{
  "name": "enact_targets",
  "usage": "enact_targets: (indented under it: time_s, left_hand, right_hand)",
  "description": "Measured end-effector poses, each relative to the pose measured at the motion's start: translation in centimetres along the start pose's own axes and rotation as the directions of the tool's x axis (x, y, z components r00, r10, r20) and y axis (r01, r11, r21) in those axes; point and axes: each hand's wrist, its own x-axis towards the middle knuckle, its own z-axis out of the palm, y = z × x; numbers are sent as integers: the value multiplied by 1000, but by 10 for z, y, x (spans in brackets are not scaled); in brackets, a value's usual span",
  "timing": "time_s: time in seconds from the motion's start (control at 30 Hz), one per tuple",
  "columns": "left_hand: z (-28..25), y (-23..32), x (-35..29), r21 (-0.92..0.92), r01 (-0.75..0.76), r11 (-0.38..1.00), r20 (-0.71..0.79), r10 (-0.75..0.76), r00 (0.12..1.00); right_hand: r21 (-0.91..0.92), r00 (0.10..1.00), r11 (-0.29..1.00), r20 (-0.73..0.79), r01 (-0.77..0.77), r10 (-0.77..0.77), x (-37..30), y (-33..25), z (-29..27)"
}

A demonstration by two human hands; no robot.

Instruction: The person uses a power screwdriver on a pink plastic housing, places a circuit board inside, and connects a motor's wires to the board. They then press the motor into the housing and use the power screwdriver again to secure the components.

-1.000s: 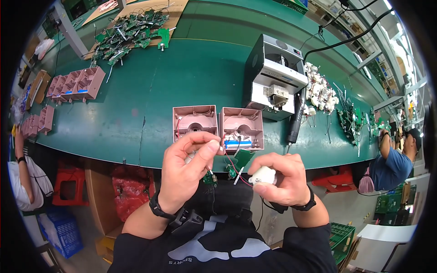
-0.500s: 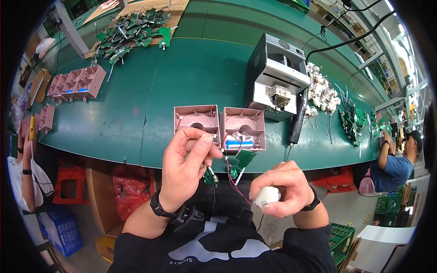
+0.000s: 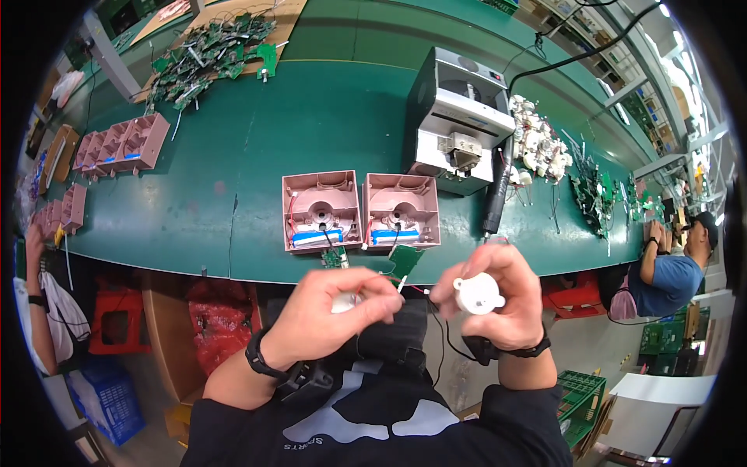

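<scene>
My left hand [image 3: 334, 311] is closed at belly height, just off the table edge. A white part [image 3: 345, 302] shows in its palm, and thumb and fingertips pinch together near a thin red wire. My right hand [image 3: 498, 300] grips a round white motor-like part [image 3: 480, 294] with two side ears, its face turned up. Beyond the hands, a left pink housing [image 3: 322, 177] and a right pink housing [image 3: 401, 180] stand side by side, each with a blue cylindrical cell inside. Green circuit boards, one at left [image 3: 334, 258] and one at right [image 3: 406, 255], lie at their near edges.
A grey-black machine [image 3: 459, 117] stands behind, with a black electric screwdriver [image 3: 495, 198] beside it. White parts [image 3: 541, 148] and circuit boards [image 3: 595, 198] are heaped at right. More boards [image 3: 206, 58] lie back left, near pink housings [image 3: 128, 144]. A co-worker [image 3: 673, 268] sits far right.
My left hand has moved down and away from the left housing, and a white part now shows in it. My right hand has risen, turning its white part face up. The view has shifted slightly.
</scene>
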Motion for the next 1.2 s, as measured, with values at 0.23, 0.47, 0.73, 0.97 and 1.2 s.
enact_targets:
  time_s: [0.23, 0.47, 0.73, 0.97, 1.2]
  left_hand:
    - [32, -17, -8, -320, -45, 946, -26, 38, 999]
    - [35, -20, -17, 28, -390, 920, -229, 386, 894]
    - [48, -42, -37, -68, -37, 997, -30, 35, 999]
    - [5, -6, -56, 134, 85, 987, 132, -103, 986]
    - [23, -7, -32, 125, -128, 984, -24, 132, 991]
  right_hand:
    - [-138, 994, 987, -54, 84, -92, -5, 24, 19]
    - [-754, 930, 545, 281, 367, -238, -5, 13, 21]
    - [-134, 976, 986, -179, 98, -121, -38, 12, 36]
    - [-582, 938, 750, 72, 316, -339, -12, -5, 11]
    - [-722, 895, 532, 396, 442, -207, -6, 7, 18]
